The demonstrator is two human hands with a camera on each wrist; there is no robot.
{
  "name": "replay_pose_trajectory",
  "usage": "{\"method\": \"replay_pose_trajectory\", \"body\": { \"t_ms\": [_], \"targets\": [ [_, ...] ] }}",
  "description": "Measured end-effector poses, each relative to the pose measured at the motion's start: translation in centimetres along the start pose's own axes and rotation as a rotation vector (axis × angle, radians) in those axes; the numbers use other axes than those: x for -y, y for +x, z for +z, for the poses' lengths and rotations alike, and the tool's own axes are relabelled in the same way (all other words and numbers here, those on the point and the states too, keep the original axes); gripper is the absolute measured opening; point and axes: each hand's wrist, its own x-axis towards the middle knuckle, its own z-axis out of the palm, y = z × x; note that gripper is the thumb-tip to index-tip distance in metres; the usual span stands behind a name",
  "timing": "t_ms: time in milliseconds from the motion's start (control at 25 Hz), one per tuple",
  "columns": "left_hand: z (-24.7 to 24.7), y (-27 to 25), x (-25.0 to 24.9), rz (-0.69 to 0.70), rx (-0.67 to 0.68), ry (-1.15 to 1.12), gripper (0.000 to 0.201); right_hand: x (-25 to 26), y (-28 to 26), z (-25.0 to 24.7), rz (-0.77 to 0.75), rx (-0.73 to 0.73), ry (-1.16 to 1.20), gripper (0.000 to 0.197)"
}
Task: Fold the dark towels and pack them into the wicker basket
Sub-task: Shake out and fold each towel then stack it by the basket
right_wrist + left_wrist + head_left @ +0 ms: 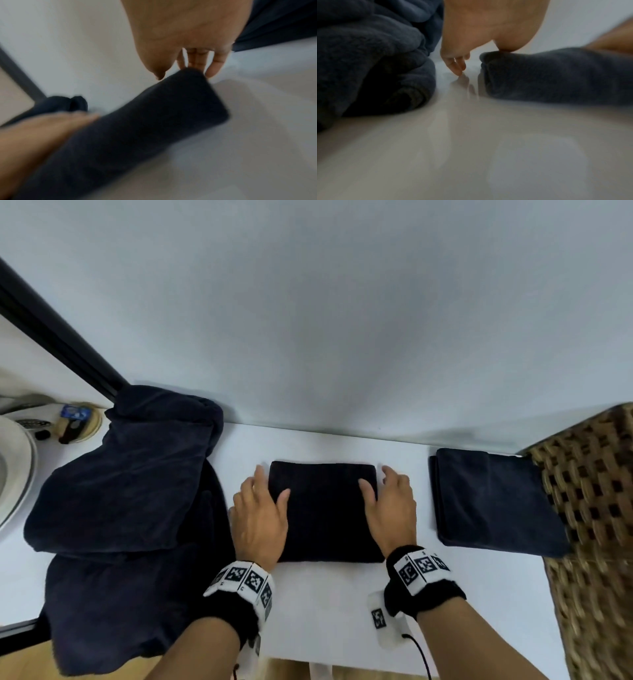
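Observation:
A folded dark towel (323,511) (556,75) (137,128) lies flat mid-counter. My left hand (270,484) (476,56) stands at its left edge, thumb resting on top, straight fingers (457,67) pointing down to the counter beside it. At the right edge my right hand (375,477) (187,71) mirrors this, thumb on top, fingers (212,67) straight behind the far corner. A second folded towel (493,501) (274,24) lies to the right, against the wicker basket (596,508). A heap of unfolded dark towels (130,491) (368,60) fills the left.
The white counter (325,604) ends at a pale wall just behind the towels. A sink basin (13,474) and a small dish of items (77,422) sit far left behind a black frame (58,333). The heap hangs over the counter's front edge.

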Motion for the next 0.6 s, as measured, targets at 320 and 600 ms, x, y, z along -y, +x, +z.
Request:
{"method": "replay_pose_trajectory", "body": {
  "t_ms": [320,600],
  "targets": [
    [-4.5,0.0,-7.1,-0.363,0.193,-0.731,0.04,2.6,-1.8,-6.4,0.206,0.066,0.46,0.037],
    [-4.3,-0.3,-23.0,0.094,0.315,-0.882,0.058,-6.4,1.3,-21.6,0.258,-0.306,0.161,0.048]
  ]
}}
